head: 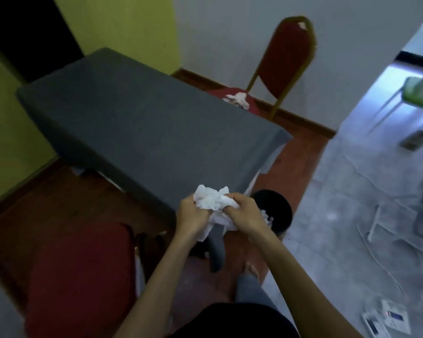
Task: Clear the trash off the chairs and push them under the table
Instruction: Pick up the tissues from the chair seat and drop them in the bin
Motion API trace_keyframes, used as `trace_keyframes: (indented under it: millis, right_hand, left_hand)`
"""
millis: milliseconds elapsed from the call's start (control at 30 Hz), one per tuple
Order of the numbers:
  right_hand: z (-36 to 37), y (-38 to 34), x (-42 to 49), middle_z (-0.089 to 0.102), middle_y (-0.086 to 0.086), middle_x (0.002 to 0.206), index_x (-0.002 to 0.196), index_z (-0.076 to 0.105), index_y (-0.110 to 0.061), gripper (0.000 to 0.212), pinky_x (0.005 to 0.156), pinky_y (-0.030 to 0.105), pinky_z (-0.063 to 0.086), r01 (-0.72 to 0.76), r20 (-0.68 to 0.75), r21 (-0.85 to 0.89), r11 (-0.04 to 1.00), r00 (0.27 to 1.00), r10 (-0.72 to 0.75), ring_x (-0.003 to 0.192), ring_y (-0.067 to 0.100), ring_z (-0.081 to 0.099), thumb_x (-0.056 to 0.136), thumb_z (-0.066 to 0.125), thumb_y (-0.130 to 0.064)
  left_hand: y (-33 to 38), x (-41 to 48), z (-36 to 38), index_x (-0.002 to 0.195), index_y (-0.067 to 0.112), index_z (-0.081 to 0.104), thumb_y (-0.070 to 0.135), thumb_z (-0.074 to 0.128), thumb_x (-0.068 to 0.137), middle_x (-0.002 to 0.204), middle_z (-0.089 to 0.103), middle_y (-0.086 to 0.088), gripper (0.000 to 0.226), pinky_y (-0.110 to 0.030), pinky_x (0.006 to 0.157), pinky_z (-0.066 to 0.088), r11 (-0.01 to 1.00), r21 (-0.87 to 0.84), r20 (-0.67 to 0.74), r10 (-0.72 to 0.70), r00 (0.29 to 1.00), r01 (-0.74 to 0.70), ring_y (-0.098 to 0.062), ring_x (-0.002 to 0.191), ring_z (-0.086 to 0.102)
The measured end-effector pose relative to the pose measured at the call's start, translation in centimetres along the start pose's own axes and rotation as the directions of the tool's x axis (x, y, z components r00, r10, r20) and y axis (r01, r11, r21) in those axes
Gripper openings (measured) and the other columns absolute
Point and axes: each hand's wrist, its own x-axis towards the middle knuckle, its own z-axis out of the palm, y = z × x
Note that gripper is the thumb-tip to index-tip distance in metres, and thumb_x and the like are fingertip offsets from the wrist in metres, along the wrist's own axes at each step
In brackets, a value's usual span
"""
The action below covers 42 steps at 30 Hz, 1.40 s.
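Observation:
My left hand (190, 213) and my right hand (244, 213) both grip a wad of crumpled white tissue (213, 201), held near the corner of the table with the grey cloth (132, 118). A black bin (276, 211) stands just behind my right hand, with white trash showing inside. Close at lower left is a red chair (81, 276); I see no trash on its seat. A second red chair (283, 59) with a gold frame stands on the table's far side, with crumpled tissue (238, 100) on its seat.
Yellow-green wall lies to the left, white wall behind the far chair. Grey tiled floor opens on the right, with papers (386, 320) on it and metal furniture legs (401, 215). A green-topped table (418, 91) stands far right. My foot (252, 269) is on the floor below.

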Motion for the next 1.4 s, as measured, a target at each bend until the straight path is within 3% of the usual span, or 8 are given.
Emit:
trace_keyframes:
  millis: [100, 267, 433, 600, 733, 867, 1133, 1400]
  right_hand:
    - [-4.8, 2.3, 1.3, 0.075, -0.009, 0.084, 0.091, 0.076, -0.026, 0.017, 0.065, 0.024, 0.054, -0.049, -0.067, 0.025, 0.999, 0.996, 0.050, 0.079, 0.007, 0.070, 0.086, 0.069, -0.011]
    - [-11.6, 6.9, 4.8, 0.076, -0.003, 0.099, 0.108, 0.075, -0.022, 0.020, 0.083, 0.038, 0.061, -0.166, -0.115, 0.071, 0.984, 0.978, 0.174, 0.094, 0.017, 0.072, 0.089, 0.070, -0.021]
    - [-15.7, 10.0, 8.2, 0.074, -0.003, 0.103, 0.116, 0.073, -0.023, 0.026, 0.064, 0.019, 0.056, -0.275, -0.053, 0.132, 0.952, 0.957, 0.284, 0.084, 0.005, 0.072, 0.091, 0.067, -0.017]
    - [-16.5, 17.6, 15.1, 0.074, 0.004, 0.100, 0.114, 0.073, -0.015, 0.032, 0.058, 0.019, 0.056, -0.434, -0.056, 0.103, 0.895, 0.896, 0.441, 0.074, 0.004, 0.072, 0.087, 0.061, -0.002]
    - [-15.6, 26.3, 22.9, 0.070, 0.001, 0.103, 0.117, 0.072, -0.018, 0.031, 0.080, 0.032, 0.056, -0.510, -0.060, -0.031, 0.860, 0.860, 0.507, 0.096, 0.021, 0.066, 0.088, 0.065, -0.014]
    - [-14.2, 36.4, 29.8, 0.069, 0.003, 0.088, 0.095, 0.071, -0.018, 0.008, 0.069, 0.028, 0.047, -0.551, -0.056, -0.077, 0.831, 0.834, 0.548, 0.090, 0.027, 0.064, 0.090, 0.066, -0.020]
    - [-13.2, 48.1, 34.7, 0.054, 0.010, 0.150, 0.151, 0.045, -0.021, 0.058, 0.110, 0.044, 0.044, -0.599, -0.097, -0.074, 0.797, 0.800, 0.592, 0.137, 0.030, 0.051, 0.096, 0.062, -0.028]
    - [-14.7, 41.2, 30.0, 0.064, 0.013, 0.137, 0.140, 0.059, -0.025, 0.046, 0.066, 0.018, 0.052, -0.595, -0.111, 0.022, 0.803, 0.797, 0.594, 0.099, 0.017, 0.063, 0.096, 0.057, -0.010]
  left_hand:
    - [1.6, 1.5, 5.7, 0.082, 0.025, 0.072, 0.040, 0.065, 0.093, 0.080, 0.076, 0.003, 0.020, -0.035, 0.075, 0.062, 1.000, -0.018, 0.049, -0.019, 0.999, 0.020, -0.019, 0.080, 0.075]
    - [3.7, 4.9, 15.2, 0.092, 0.016, 0.072, 0.056, 0.051, 0.085, 0.089, 0.076, -0.006, 0.046, -0.043, 0.077, 0.063, 0.991, 0.094, 0.113, -0.102, 0.988, 0.091, -0.023, 0.082, 0.074]
    - [2.5, 9.8, 22.1, 0.093, 0.019, 0.064, 0.044, 0.054, 0.094, 0.075, 0.069, -0.002, 0.027, -0.025, 0.044, 0.056, 0.947, 0.160, 0.066, -0.292, 0.954, 0.279, -0.017, 0.063, 0.069]
    - [-3.3, 16.0, 27.8, 0.096, 0.017, 0.061, 0.028, 0.057, 0.096, 0.071, 0.060, 0.006, 0.012, -0.022, 0.046, 0.046, 0.887, 0.308, 0.083, -0.384, 0.919, 0.343, -0.007, 0.060, 0.059]
    - [-9.5, 22.8, 33.3, 0.108, 0.012, 0.054, 0.026, 0.058, 0.096, 0.093, 0.065, -0.009, 0.019, -0.037, 0.071, 0.059, 0.798, 0.495, 0.167, -0.475, 0.864, 0.343, -0.023, 0.078, 0.065]
    - [-16.9, 30.6, 39.1, 0.139, 0.012, 0.046, 0.030, 0.051, 0.099, 0.125, 0.064, -0.019, 0.044, -0.037, 0.081, 0.052, 0.773, 0.602, 0.239, -0.413, 0.879, 0.199, -0.029, 0.095, 0.063]
    - [-27.3, 37.8, 45.6, 0.152, 0.025, 0.041, 0.035, 0.047, 0.101, 0.150, 0.051, -0.012, 0.053, -0.029, 0.099, 0.039, 0.668, 0.744, 0.326, -0.404, 0.855, 0.032, -0.032, 0.133, 0.050]
    - [-20.9, 31.8, 42.4, 0.143, 0.017, 0.057, -0.001, 0.044, 0.095, 0.147, 0.057, -0.007, 0.052, -0.031, 0.111, 0.043, 0.850, 0.522, 0.295, -0.262, 0.919, 0.074, -0.026, 0.135, 0.052]
